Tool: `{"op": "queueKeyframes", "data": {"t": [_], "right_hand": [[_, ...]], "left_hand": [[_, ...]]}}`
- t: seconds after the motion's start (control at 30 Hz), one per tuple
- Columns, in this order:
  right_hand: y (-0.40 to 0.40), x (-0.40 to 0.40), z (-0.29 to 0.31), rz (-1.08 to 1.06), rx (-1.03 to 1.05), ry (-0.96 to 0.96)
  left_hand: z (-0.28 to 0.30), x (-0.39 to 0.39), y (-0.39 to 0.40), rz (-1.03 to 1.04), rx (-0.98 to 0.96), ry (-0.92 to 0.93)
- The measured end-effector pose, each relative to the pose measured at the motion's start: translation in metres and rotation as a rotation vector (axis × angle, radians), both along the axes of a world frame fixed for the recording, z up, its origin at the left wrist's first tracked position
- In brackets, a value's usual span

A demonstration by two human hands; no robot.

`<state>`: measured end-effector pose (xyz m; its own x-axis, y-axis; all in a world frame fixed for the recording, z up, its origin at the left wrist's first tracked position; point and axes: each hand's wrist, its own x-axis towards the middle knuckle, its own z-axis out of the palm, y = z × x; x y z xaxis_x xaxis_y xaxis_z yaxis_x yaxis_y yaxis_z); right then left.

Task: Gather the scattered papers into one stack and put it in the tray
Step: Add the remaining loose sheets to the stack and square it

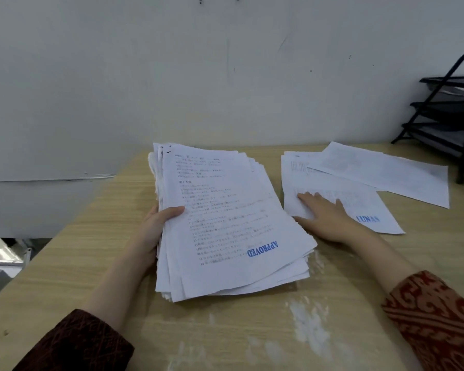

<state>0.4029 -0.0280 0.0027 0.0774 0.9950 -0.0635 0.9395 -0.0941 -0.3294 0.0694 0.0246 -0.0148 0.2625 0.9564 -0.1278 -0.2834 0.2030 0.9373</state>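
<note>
Stack: thick white printed paper stack [231,223] stamped blue "APPROVED", on the light wooden table [91,263].
Left hand [156,226]: grips the stack's left edge, thumb on top.
Right hand [327,218]: fingers flat on a loose white sheet [364,199].
Farther sheet [391,172]: overlaps it.
Tray: black wire tiered rack [450,113], far right.

"APPROVED" is stamped in blue on the top sheet [225,215] of the stack; the blue stamp on the neighbouring sheet [332,194] cannot be read for certain.

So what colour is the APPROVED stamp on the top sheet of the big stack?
Blue, on the white top sheet; the stamp shows clearly in the head view.
</note>
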Motion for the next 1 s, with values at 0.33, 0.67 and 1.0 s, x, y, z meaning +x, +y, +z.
{"op": "queueKeyframes", "data": {"t": [0.33,0.67,1.0], "right_hand": [[-0.015,-0.024,0.029,0.054,0.679,0.436],[-0.052,-0.122,-0.001,0.669,0.531,-0.078],[-0.067,-0.126,0.006,0.721,0.086,0.092]], "left_hand": [[-0.004,-0.002,0.003,-0.007,-0.031,0.031],[-0.002,-0.001,0.002,0.039,-0.049,0.098],[0.003,0.001,-0.002,0.002,-0.081,0.086]]}}
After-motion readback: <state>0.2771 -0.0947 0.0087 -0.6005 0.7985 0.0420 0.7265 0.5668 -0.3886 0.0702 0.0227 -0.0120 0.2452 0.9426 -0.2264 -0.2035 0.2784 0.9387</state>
